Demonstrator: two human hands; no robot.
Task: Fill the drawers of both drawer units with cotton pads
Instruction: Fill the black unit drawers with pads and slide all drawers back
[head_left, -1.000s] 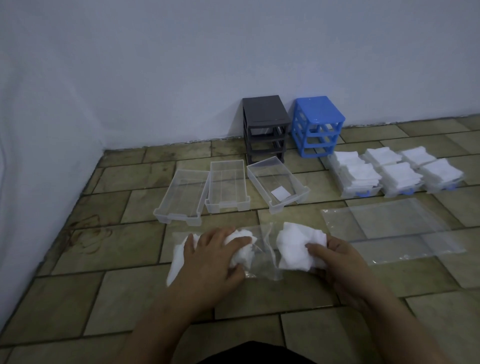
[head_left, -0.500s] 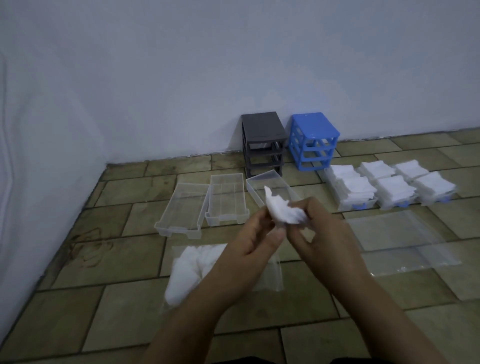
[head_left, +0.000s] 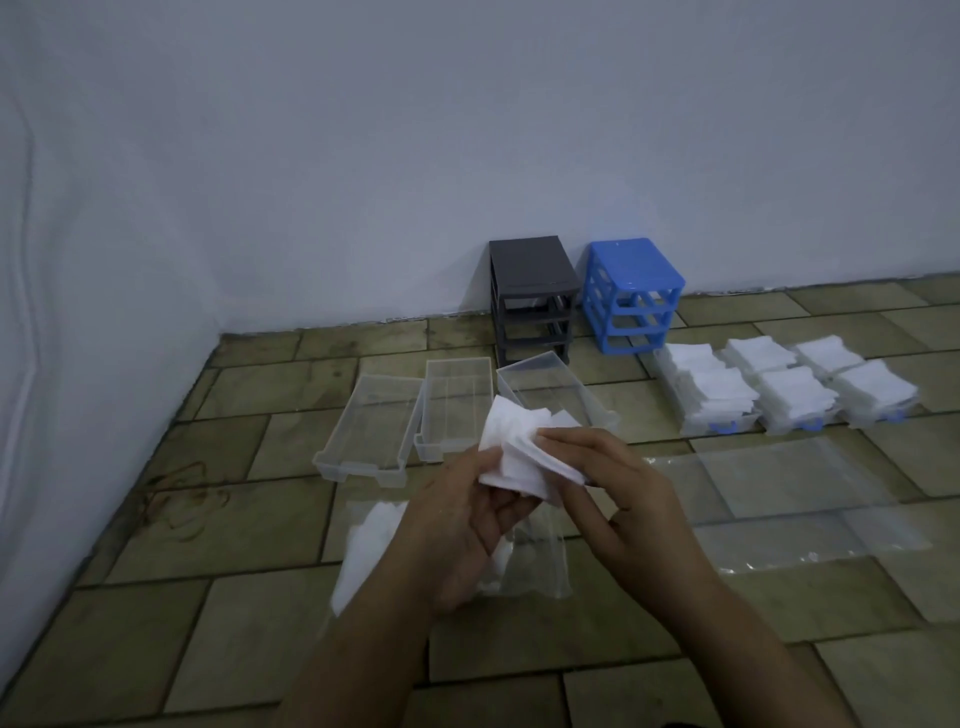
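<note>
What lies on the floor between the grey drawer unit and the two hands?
In the head view, three clear drawers lie side by side on the tiles between the grey drawer unit and the hands, which hold a bunch of cotton pads.

Standing side by side against the wall (head_left: 467, 130) at twelve o'clock: left drawer unit (head_left: 532, 296), with right drawer unit (head_left: 631, 293) just beside it toward one o'clock. Lying in a row on the floor (head_left: 156, 649) before the left unit, from eleven to twelve o'clock: three empty drawers (head_left: 454, 410), close together. Sitting before the right unit at two o'clock: three filled drawers (head_left: 789, 423), cotton pads (head_left: 795, 389) piled in each. Spreading flat at three o'clock, nearer than those: empty bags (head_left: 779, 483). Meeting at the centre, above the floor: left hand (head_left: 457, 530) and right hand (head_left: 623, 493), holding a stack of pads (head_left: 519, 452) between them. Lying beneath the hands, reaching toward eight o'clock: bag of pads (head_left: 369, 540).
</note>
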